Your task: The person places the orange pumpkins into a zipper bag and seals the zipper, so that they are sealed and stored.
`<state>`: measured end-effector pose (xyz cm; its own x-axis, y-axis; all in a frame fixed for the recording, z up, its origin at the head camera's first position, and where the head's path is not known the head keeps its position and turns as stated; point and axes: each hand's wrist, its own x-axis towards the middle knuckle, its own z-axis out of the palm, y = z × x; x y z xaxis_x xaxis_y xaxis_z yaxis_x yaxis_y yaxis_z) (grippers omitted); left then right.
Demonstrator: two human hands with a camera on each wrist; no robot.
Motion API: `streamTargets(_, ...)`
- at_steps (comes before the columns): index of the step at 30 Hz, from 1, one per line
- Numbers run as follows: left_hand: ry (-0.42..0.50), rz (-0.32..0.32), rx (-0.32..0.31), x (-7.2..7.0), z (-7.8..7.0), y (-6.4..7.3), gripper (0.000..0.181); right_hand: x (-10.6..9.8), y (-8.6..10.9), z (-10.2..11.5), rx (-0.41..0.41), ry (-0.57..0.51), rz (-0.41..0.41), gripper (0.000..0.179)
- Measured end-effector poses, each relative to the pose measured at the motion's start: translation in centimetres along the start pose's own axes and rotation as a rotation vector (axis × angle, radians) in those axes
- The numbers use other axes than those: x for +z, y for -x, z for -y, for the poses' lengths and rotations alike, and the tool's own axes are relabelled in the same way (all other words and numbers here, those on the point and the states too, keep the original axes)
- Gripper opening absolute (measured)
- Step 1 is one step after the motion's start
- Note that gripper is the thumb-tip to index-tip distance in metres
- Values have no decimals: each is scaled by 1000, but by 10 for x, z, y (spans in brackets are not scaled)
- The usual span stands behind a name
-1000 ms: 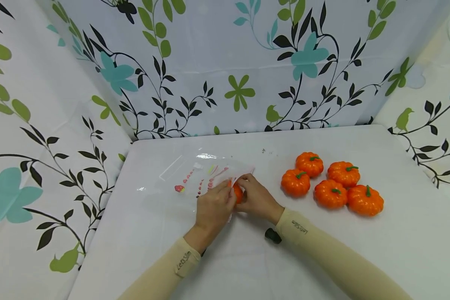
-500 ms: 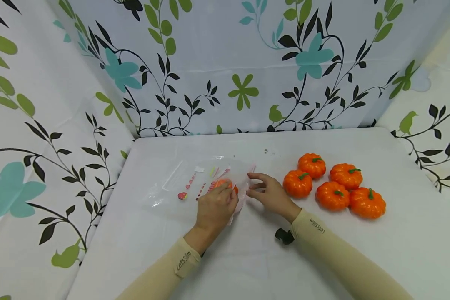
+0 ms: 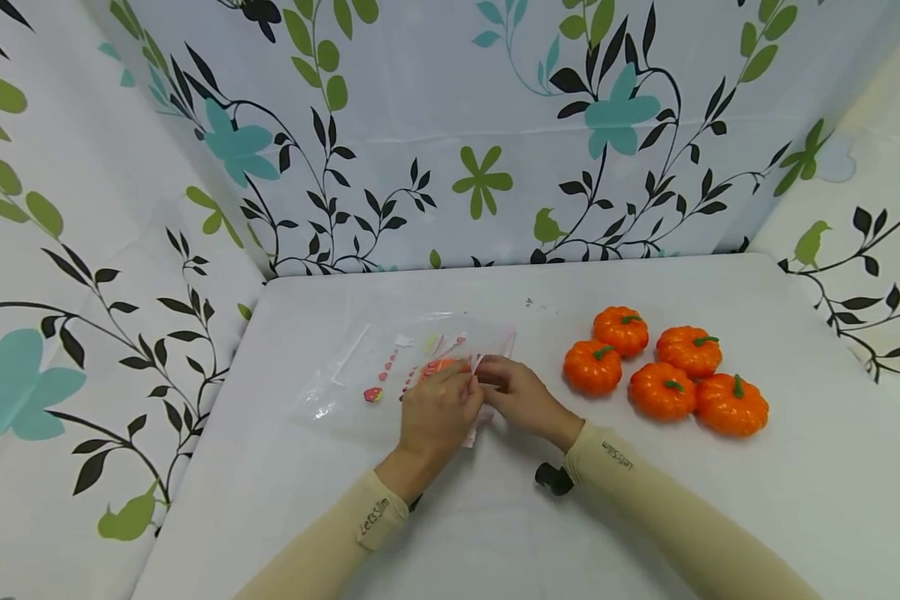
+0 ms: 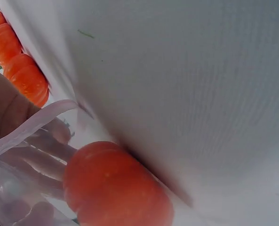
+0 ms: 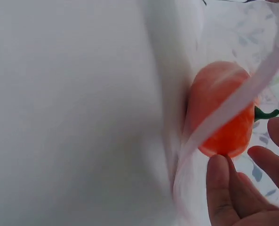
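A clear plastic bag with small red printed shapes and a pale pink strip along its mouth (image 3: 345, 379) lies toward the left of the white-covered table (image 3: 270, 475); just inside its mouth sits a ribbed orange pumpkin with a curved green stem (image 5: 235, 129), just left of the right fingertips, its broad axis running along the tabletop, its stem pointing away from it; the left hand (image 3: 437, 412) has fingers curled and appears to pinch the bag's edge; the right hand (image 3: 528, 398) looks the nearer to the pumpkin, its fingers loosely spread, gripping nothing, one tip seeming to touch the fruit's lower rim in the right-wrist view; the pumpkin looks smooth and glossy where bare, paler through the plastic, the pink strip crossing in front of it; a small black object (image 3: 553, 479) shows beside the right wrist; farther right stand five loose orange pumpkins with green stems (image 3: 662, 392), grouped near one another.
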<state>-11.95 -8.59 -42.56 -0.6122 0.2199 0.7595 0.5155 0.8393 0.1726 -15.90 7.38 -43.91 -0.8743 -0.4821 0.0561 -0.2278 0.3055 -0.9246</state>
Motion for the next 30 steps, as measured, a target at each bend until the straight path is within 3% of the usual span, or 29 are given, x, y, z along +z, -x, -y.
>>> streamTargets(6, 15, -16, -12, -2, 1, -1, 5, 11, -12, -1, -34, -59, 7, 15)
streamTargets(11, -46, -23, -33, -5, 3, -1, 2, 13, -13, -4, -9, -199, 150, 21)
streamTargets(15, -68, -23, -20, -7, 6, -3, 1, 8, -8, -1, -32, -178, 185, 30)
streamTargets(18, -71, -27, -9, -6, 8, -4, 3, -4, 2, 3, -42, -69, 108, 38)
streamTargets(24, -77, -29, -18, -3, 9, -4, 4, -36, 28, 18, 18, 213, -138, 47)
streamTargets(30, -56, -22, -36, 0, 10, -4, 3, -72, 48, 35, 6, 420, -441, 90)
